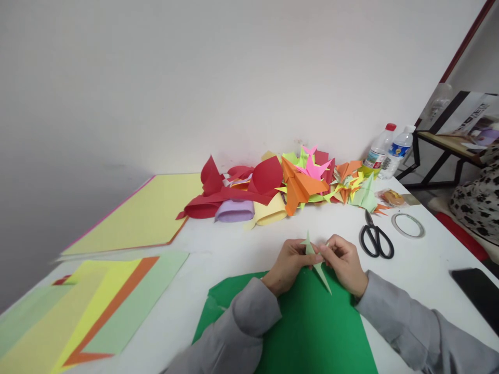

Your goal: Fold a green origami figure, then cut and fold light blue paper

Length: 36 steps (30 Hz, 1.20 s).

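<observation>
A small folded piece of pale green paper (pixel 322 276), narrow and pointed at its ends, is held over a green sheet (pixel 312 327). My left hand (pixel 289 265) pinches it from the left, thumb across its middle. From the right, my right hand (pixel 345 263) is closed with thumb and fingertips together at the paper's edge, close to the left thumb. The fingers partly cover the middle of the fold. Black-handled scissors (pixel 376 241) lie to the right of my right hand, beside a roll of tape (pixel 408 225).
Folded paper shapes (pixel 300 184) are heaped along the wall. Two bottles (pixel 395 150) stand at the back right. Colored sheets (pixel 136 306) and a large yellow sheet (pixel 136 213) lie left. A black phone-like slab (pixel 477 296) is near the right edge; a person's patterned clothing (pixel 475 200) shows beyond.
</observation>
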Motion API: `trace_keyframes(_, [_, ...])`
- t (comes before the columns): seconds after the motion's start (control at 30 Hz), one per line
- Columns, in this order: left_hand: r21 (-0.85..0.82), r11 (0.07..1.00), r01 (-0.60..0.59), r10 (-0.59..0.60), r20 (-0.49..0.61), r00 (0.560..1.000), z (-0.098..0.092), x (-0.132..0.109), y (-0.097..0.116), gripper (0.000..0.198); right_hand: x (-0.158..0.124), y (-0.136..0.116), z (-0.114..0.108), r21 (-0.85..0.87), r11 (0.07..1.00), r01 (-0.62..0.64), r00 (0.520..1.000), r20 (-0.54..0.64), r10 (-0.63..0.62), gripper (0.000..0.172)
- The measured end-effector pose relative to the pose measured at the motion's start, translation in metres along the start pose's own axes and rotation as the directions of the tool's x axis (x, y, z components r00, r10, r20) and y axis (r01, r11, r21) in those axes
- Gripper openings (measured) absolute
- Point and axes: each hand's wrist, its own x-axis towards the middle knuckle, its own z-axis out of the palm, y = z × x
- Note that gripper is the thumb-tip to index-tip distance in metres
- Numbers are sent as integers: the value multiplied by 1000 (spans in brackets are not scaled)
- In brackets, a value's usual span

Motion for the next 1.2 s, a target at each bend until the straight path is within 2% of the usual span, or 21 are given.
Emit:
trace_keyframes(0.13, [25,1000,2,-2,-20,1000,0,1,-1,22,1,0,0,36,999,-20,1000,7,20,37])
trace_keyframes(0.27, [-19,1000,-20,19,-46,999,2,2,-3,23,1,1,-1,68,998,1,998,-57,3,38])
trace_keyframes(0.4, [-67,998,-21,17,-50,999,3,2,-4,32,1,3,-2,105,994,21,993,-122,-8,39])
trace_keyframes(0.53, [-71,997,-13,10,-45,999,0,3,-8,26,2,3,-3,137,990,46,986,-167,-23,39])
trace_keyframes(0.87, [-154,988,-9,0,-56,998,1,2,-5,23,-1,-3,-2,40,996,85,984,-162,-77,41])
trace_keyframes(0.97, [-177,984,3,-14,-64,998,0,2,-6,23,-1,-1,-3,24,996,90,986,-143,-86,41])
trace_keyframes(1.07, [-178,984,-20,-3,-129,992,-1,3,-7,22,1,0,-3,69,995,68,993,-100,-61,39])
trace_keyframes(1.2, [-221,972,-75,16,-254,967,0,5,-4,21,3,-2,-1,77,997,-12,999,51,8,38])
